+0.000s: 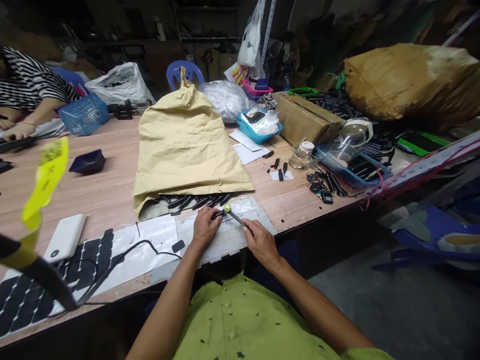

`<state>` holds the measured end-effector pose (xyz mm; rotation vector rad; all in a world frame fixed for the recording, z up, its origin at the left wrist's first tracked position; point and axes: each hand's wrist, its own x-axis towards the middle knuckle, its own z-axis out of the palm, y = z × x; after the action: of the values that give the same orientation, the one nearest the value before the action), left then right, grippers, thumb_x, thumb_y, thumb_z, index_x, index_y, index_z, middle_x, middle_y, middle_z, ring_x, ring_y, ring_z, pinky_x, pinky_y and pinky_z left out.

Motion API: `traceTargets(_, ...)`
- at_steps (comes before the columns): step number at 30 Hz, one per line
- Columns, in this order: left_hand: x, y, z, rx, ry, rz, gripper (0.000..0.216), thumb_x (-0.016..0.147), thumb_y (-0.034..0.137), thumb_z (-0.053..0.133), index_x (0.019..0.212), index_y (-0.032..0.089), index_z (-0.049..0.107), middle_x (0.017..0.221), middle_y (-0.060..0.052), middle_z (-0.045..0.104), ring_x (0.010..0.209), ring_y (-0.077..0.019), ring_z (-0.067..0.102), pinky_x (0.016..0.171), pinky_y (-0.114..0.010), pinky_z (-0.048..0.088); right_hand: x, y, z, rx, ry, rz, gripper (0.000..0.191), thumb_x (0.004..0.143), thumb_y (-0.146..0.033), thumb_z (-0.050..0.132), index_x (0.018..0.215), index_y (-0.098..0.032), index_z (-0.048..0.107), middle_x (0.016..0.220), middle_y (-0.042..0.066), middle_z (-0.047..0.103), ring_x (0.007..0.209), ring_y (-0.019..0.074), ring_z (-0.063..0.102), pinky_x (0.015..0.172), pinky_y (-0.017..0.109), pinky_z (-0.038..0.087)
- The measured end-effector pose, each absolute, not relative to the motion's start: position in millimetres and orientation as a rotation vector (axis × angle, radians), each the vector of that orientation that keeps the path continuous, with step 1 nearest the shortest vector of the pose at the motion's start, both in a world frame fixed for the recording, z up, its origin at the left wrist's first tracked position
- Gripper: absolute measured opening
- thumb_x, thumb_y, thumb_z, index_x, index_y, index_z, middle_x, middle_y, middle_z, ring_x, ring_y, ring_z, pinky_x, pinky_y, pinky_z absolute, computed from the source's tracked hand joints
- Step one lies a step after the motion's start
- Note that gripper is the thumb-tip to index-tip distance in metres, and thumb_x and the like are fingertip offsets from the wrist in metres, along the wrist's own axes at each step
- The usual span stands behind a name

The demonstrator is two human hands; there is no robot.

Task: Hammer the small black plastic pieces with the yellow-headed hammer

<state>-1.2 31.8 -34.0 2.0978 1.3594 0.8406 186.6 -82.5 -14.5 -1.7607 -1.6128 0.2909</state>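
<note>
My left hand (205, 227) is closed at the table's front edge, pinching a small black piece (217, 214) whose exact kind I cannot make out. My right hand (261, 243) grips the dark, slim handle of a small mallet (227, 208) with a round yellow-green head. That head is right beside the black piece at my left fingertips; whether they touch is unclear. Under both hands lies a pale, clear-covered sheet (262, 220). Just beyond, several long black plastic parts (200, 201) stick out from beneath a large beige cloth sack (183, 150).
Black adhesive pads on white backing (90, 257) and a white power bank (65, 237) lie left, near a blurred dark cable with a yellow tag (47, 182). On the right are keys (317, 185), a glass jar (301, 155) and a carton (303, 117). A co-worker's hands (20, 130) are far left.
</note>
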Motion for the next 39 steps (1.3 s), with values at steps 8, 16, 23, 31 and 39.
traceTargets(8,2,30,-34,2.133,1.409,0.851,0.009,0.081,0.017,0.067,0.086,0.023,0.072,0.086,-0.002,0.064,0.088,-0.0220,0.062,0.082,-0.034,0.051,173,-82,-10,-1.714,-1.700,0.275,0.034,0.097,-0.022,0.051,0.122,-0.027,0.072,0.104,0.004,0.076,0.096,0.0180,0.071,0.084,0.026,0.057)
traceTargets(16,3,29,-37,2.132,1.432,0.838,0.015,0.081,0.020,0.070,0.095,0.024,0.074,0.091,-0.002,0.065,0.091,-0.0224,0.063,0.085,-0.034,0.052,202,-48,-13,-1.849,-1.611,0.089,0.034,0.095,-0.020,0.051,0.122,-0.026,0.072,0.107,0.006,0.074,0.100,0.0207,0.067,0.086,0.029,0.053)
traceTargets(23,3,29,-38,2.115,1.411,0.836,0.011,0.085,0.021,0.068,0.094,0.025,0.073,0.087,-0.002,0.064,0.090,-0.0228,0.063,0.084,-0.035,0.052,233,-4,-26,-2.169,-1.557,-0.179,0.033,0.093,-0.016,0.055,0.120,-0.023,0.072,0.098,0.009,0.067,0.092,0.0232,0.057,0.074,0.031,0.041)
traceTargets(31,-7,21,-23,2.074,1.236,0.901,0.010,0.087,0.020,0.063,0.093,0.023,0.071,0.092,-0.003,0.066,0.093,-0.0229,0.063,0.088,-0.038,0.054,226,0,-32,-2.250,-1.611,-0.261,0.034,0.096,-0.019,0.052,0.126,-0.024,0.067,0.102,0.009,0.062,0.093,0.0231,0.051,0.073,0.031,0.036)
traceTargets(39,-26,-90,-9,2.182,0.744,0.745,0.025,0.103,0.034,0.050,0.112,0.023,0.071,0.094,-0.007,0.069,0.086,-0.0185,0.068,0.075,-0.027,0.056,222,1,-27,-2.290,-1.624,-0.245,0.034,0.098,-0.021,0.050,0.128,-0.024,0.065,0.102,0.009,0.061,0.094,0.0233,0.051,0.074,0.030,0.037)
